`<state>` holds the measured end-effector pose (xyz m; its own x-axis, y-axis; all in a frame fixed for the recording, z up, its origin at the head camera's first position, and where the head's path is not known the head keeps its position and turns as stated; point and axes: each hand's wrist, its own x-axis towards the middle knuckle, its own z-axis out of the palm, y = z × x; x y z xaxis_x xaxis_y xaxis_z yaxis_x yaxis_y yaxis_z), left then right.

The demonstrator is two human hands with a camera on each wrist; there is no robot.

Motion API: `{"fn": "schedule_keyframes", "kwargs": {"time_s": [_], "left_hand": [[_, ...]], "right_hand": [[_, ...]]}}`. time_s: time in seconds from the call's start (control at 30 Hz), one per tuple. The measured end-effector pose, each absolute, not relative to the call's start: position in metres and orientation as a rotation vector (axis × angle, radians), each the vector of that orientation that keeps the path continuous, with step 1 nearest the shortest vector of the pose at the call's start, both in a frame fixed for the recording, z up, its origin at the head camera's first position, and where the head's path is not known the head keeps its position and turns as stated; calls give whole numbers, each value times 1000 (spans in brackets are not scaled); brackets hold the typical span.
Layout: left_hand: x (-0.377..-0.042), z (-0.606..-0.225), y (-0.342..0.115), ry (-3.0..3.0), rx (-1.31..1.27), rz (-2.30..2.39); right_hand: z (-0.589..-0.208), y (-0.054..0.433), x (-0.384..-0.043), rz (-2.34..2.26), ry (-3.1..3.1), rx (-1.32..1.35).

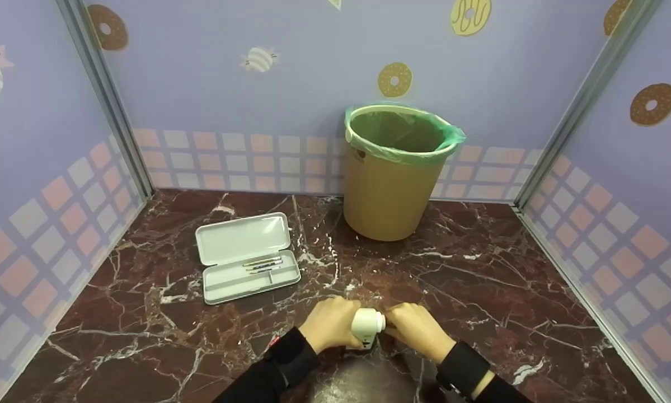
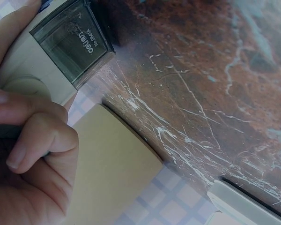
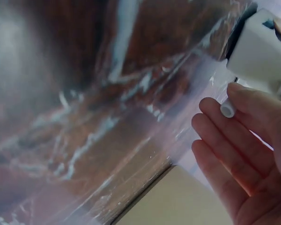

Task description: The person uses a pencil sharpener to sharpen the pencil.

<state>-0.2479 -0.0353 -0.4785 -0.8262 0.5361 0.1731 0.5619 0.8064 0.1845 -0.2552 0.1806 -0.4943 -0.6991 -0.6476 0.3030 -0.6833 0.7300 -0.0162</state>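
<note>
In the head view my left hand [image 1: 331, 324] grips a white pencil sharpener [image 1: 366, 324] near the front of the table. A clear dark shavings drawer [image 2: 72, 42] with printed lettering fills its lower end in the left wrist view. My right hand [image 1: 419, 331] is close on the sharpener's right side. In the right wrist view, its thumb and index finger pinch a small white crank knob [image 3: 228, 109] with a hollow end, while the other fingers extend loosely. The palm and fingers partly hide the sharpener's body.
An open pale pencil case [image 1: 251, 260], holding a few thin pencils [image 1: 263, 263], lies left of the hands. A tan bin [image 1: 394, 196] with a green liner stands at the back wall. Something small and red [image 1: 273, 340] shows beside the left wrist.
</note>
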Motion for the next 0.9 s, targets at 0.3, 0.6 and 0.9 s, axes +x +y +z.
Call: {"fn": "schedule_keyframes", "kwargs": {"time_s": [0.3,0.6,0.9], "left_hand": [[-250,-479,-35,-2894,-869,-352],[-249,-479,-34,-2901,-868,-376],[-247,-478,-36,-2870,-870,-386]], "right_hand": [[-495,180,-247,265,-2736,1054],[-494,183,-234,308,-2710,1152],[-488,184,-220,332,-2704,1183]]}}
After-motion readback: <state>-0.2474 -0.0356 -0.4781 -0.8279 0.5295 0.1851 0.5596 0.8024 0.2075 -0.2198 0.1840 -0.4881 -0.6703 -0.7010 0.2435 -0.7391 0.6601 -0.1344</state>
